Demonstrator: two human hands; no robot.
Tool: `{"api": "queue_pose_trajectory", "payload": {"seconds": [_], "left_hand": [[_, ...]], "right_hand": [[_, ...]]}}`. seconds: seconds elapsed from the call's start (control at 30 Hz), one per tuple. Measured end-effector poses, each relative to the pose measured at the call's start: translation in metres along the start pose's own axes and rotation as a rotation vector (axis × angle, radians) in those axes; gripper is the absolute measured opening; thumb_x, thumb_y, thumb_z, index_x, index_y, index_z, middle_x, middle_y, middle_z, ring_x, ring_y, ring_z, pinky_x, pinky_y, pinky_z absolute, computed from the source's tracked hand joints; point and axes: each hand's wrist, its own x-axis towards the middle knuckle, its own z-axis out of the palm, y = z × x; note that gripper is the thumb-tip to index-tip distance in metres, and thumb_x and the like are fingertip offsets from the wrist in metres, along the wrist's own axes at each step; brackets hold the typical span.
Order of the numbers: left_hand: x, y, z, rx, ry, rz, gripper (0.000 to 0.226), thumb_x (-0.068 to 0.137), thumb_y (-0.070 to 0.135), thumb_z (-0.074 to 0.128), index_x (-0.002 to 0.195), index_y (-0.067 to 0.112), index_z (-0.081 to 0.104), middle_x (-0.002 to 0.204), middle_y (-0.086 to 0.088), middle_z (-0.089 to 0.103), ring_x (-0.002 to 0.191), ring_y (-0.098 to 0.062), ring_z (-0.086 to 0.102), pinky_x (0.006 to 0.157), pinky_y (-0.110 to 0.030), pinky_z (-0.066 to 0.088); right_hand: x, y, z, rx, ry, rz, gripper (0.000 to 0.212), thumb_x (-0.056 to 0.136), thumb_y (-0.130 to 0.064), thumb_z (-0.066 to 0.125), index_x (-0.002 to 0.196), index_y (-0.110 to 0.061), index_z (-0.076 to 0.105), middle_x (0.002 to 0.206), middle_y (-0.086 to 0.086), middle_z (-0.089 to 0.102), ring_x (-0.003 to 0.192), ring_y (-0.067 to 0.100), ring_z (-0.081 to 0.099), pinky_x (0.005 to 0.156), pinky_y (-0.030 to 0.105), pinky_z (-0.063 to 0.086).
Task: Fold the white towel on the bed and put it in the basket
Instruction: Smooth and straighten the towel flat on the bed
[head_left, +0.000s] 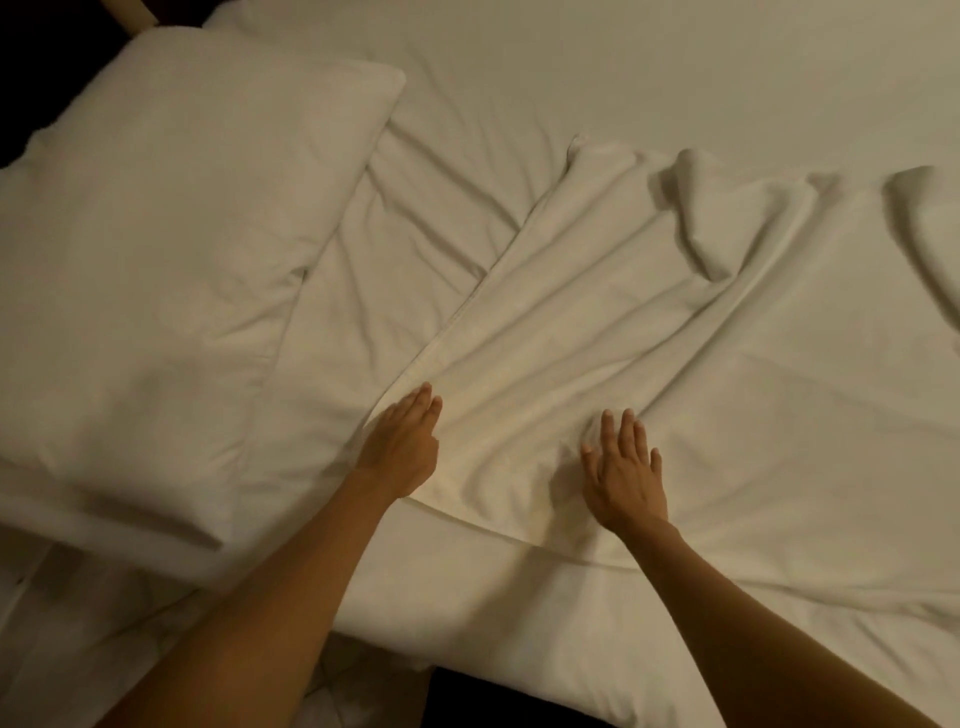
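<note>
1. Markings: the white towel (597, 332) is showing a plain hemmed edge along its left side; any label or writing on it is too small to tell.
2. Surface: the bed (649, 67) is lying under a white sheet that is creasing toward the towel. The near edge of the bed is running across the lower part of the view, and a dark strip of floor (519, 696) is showing below it.
3. Room: warm, dim light is falling across the scene. The upper left corner is lying in darkness, and a pale strip of frame (130, 10) is crossing it.
4. Task item location: the white towel is lying spread out on the bed, right of centre, running diagonally from the near edge toward the far right. It is rumpled, with long folds fanning away from the hands and raised bunches at its far end.
5. Left hand (402, 447): it is resting flat on the left hemmed edge of the towel, fingers straight and close together, gripping nothing.
6. Right hand (626, 467): it is pressing palm-down on the towel near its near edge, fingers straight and slightly spread, gripping nothing. The cloth is puckering just beside its thumb.
7. Surroundings: a white pillow (171, 249) is lying on the bed left of the towel, its corner pointing toward the towel's far end. It is sitting near the left hand but apart from it.
8. Obstructions: both bare forearms are reaching in from the bottom of the view and covering parts of the bed's near edge.
</note>
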Motion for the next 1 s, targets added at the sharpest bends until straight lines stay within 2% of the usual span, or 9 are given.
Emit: {"api": "queue_pose_trajectory", "payload": {"seconds": [0.1, 0.3, 0.63, 0.83, 1.0], "left_hand": [[0.025, 0.021, -0.005, -0.01, -0.061, 0.006, 0.055, 0.102, 0.033, 0.027, 0.151, 0.011, 0.016, 0.16, -0.009, 0.002, 0.148, -0.021, 0.007, 0.119, -0.039, 0.015], [0.066, 0.058, -0.013, 0.067, -0.095, -0.041, 0.061, 0.102, 0.04, 0.023, 0.152, 0.008, 0.007, 0.16, -0.013, -0.006, 0.148, -0.024, 0.001, 0.119, -0.042, 0.013], [0.144, 0.097, -0.034, 0.012, 0.041, -0.144, 0.063, 0.102, 0.039, 0.026, 0.152, 0.011, 0.001, 0.16, -0.009, -0.005, 0.149, -0.021, 0.002, 0.119, -0.039, 0.01], [0.198, 0.098, -0.05, -0.02, 0.129, -0.227, 0.063, 0.102, 0.038, 0.027, 0.152, 0.009, 0.002, 0.16, -0.01, -0.005, 0.148, -0.021, 0.001, 0.119, -0.038, 0.009], [0.246, 0.096, -0.053, -0.082, 0.173, -0.221, 0.064, 0.102, 0.038, 0.028, 0.152, 0.009, 0.002, 0.16, -0.01, -0.006, 0.148, -0.021, -0.001, 0.12, -0.038, 0.008]], "right_hand": [[0.021, 0.012, -0.02, 0.013, 0.042, 0.052, 0.06, 0.099, -0.045, 0.012, 0.15, -0.018, -0.004, 0.158, 0.007, -0.013, 0.145, 0.021, -0.012, 0.117, 0.044, 0.0], [0.051, 0.043, -0.054, 0.011, 0.06, 0.001, 0.06, 0.099, -0.045, 0.011, 0.15, -0.018, -0.006, 0.157, 0.007, -0.015, 0.145, 0.022, -0.014, 0.118, 0.044, 0.0], [0.144, 0.076, -0.119, -0.087, 0.137, -0.18, 0.06, 0.099, -0.045, 0.014, 0.15, -0.019, -0.004, 0.158, 0.007, -0.013, 0.145, 0.022, -0.012, 0.118, 0.043, 0.0], [0.22, 0.061, -0.16, -0.146, 0.204, -0.358, 0.059, 0.1, -0.043, 0.015, 0.15, -0.02, -0.004, 0.158, 0.005, -0.012, 0.145, 0.02, -0.013, 0.116, 0.039, -0.004], [0.283, 0.031, -0.179, -0.11, 0.239, -0.454, 0.06, 0.1, -0.044, 0.02, 0.151, -0.021, 0.001, 0.159, 0.005, -0.007, 0.145, 0.02, -0.009, 0.117, 0.039, 0.002]]}}
